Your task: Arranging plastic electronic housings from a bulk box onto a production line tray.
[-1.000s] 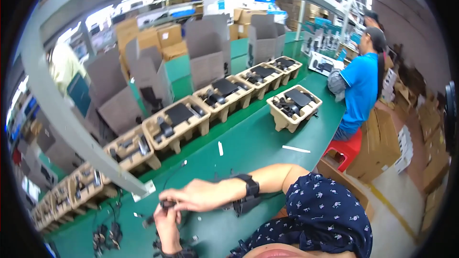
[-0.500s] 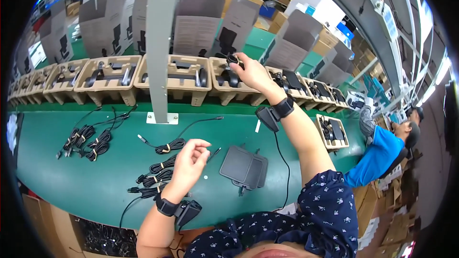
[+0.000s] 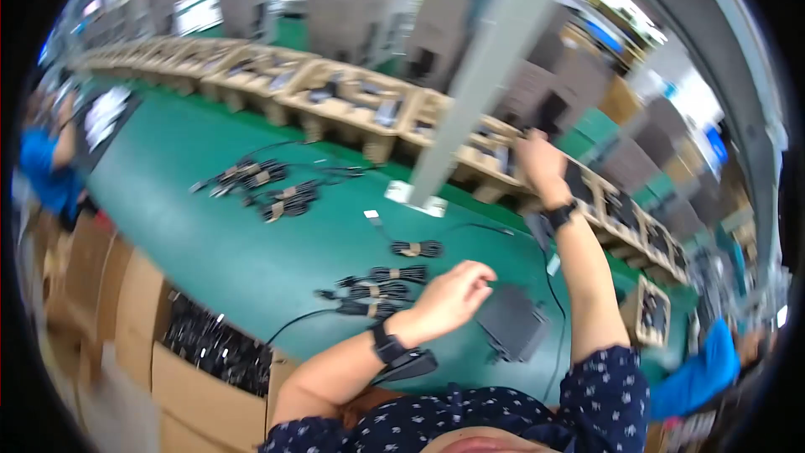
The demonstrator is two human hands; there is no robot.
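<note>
Some tabletop between left hand and right hand at tray edge

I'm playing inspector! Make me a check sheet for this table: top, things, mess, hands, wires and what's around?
Surface: green tabletop.
Things: row of beige moulded trays holding dark parts; dark grey flat pieces on the tabletop.
Clutter: small white strip beside the right forearm.
Hands: left hand looks empty, fingers loosely bent; right hand at the tray row, grip too blurred to tell.
Cables: tied black bundles left of the left hand, more nearer the trays.
Surroundings: metal post; carton of black bits; people in blue towards both sides.
</note>
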